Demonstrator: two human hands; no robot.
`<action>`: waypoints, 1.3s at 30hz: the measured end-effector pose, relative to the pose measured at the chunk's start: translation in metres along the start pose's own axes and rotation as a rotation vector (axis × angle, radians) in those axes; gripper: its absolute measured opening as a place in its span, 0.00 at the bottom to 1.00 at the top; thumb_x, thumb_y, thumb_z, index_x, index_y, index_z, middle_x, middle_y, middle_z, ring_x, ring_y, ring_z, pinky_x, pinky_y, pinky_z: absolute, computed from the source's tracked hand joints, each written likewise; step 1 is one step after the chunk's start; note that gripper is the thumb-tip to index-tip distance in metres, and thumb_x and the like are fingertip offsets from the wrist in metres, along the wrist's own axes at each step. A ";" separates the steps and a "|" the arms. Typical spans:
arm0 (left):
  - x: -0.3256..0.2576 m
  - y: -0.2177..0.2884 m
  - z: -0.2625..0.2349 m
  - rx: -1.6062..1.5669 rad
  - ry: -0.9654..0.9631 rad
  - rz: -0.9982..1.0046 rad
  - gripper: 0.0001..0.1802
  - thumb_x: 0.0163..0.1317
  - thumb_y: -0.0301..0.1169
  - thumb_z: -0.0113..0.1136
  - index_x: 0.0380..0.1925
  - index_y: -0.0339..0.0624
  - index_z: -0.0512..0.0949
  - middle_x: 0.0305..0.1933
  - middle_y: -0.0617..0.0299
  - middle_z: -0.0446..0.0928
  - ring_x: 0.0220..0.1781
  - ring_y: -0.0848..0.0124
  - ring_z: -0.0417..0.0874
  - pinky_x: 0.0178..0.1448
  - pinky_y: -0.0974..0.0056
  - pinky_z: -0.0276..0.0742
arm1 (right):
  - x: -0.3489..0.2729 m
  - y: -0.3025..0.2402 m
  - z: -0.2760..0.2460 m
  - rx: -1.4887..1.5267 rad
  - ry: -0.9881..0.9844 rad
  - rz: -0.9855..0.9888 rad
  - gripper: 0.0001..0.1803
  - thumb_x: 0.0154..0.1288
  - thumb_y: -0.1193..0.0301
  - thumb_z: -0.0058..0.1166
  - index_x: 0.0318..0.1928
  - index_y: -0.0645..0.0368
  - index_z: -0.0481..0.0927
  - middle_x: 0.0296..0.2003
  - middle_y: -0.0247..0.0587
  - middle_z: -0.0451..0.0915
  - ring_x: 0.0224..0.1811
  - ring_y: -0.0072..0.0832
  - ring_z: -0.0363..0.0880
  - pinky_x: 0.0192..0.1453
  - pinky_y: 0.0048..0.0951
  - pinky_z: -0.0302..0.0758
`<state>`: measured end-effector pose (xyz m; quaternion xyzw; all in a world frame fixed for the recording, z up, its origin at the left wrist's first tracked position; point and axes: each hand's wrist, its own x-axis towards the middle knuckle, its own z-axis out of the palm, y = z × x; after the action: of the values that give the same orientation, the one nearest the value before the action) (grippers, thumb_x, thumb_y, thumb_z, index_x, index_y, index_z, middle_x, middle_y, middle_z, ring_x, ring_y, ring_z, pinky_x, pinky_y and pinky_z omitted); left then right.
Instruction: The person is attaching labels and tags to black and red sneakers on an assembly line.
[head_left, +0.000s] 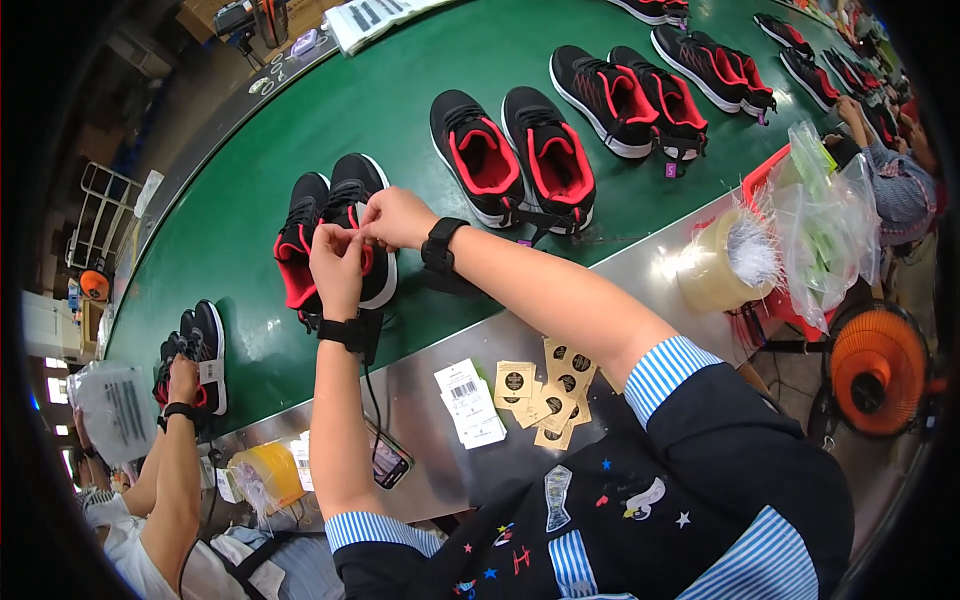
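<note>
A pair of black running shoes [350,180] with red linings and white soles sits on the green belt. Over their openings my left hand [338,265] and my right hand [398,218] meet, fingertips pinched close together. Whatever is between the fingers is too small to make out. The hands cover part of the right shoe's opening. Each wrist wears a black strap; a cable hangs from the left one. On the metal ledge below lie white printed tags [465,405] and several brown paper cards [560,390].
More shoe pairs [515,160] line the belt [420,60] to the right. A tape roll filled with thin white strands [720,262] stands beside plastic bags [820,220] and an orange fan [872,370]. At left, a co-worker's hand [183,380] touches shoes. A phone [392,462] lies near my left forearm.
</note>
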<state>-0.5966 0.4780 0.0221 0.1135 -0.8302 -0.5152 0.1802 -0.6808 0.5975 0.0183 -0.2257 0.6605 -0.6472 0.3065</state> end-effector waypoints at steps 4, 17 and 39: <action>-0.001 -0.001 -0.007 -0.233 0.023 -0.053 0.07 0.56 0.19 0.55 0.29 0.36 0.66 0.29 0.60 0.75 0.31 0.76 0.77 0.36 0.73 0.72 | 0.000 0.002 0.002 0.158 0.002 0.013 0.05 0.50 0.74 0.57 0.25 0.65 0.80 0.19 0.40 0.79 0.17 0.23 0.77 0.21 0.23 0.74; -0.145 0.103 0.017 0.634 -0.757 0.069 0.25 0.39 0.34 0.69 0.39 0.38 0.73 0.38 0.53 0.69 0.43 0.55 0.67 0.48 0.59 0.65 | -0.241 -0.017 -0.144 -0.764 -0.296 -0.057 0.08 0.49 0.67 0.57 0.28 0.57 0.76 0.25 0.39 0.77 0.29 0.36 0.77 0.33 0.35 0.72; -0.174 0.178 0.128 -0.539 -0.527 -0.516 0.08 0.55 0.20 0.59 0.36 0.34 0.76 0.33 0.63 0.77 0.31 0.78 0.77 0.36 0.74 0.73 | -0.343 0.018 -0.177 -0.383 0.139 0.161 0.08 0.54 0.72 0.52 0.34 0.62 0.76 0.25 0.45 0.75 0.24 0.37 0.75 0.32 0.34 0.71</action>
<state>-0.4922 0.7264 0.0979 0.1306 -0.6286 -0.7522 -0.1483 -0.5584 0.9637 0.0343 -0.1812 0.8069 -0.4972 0.2624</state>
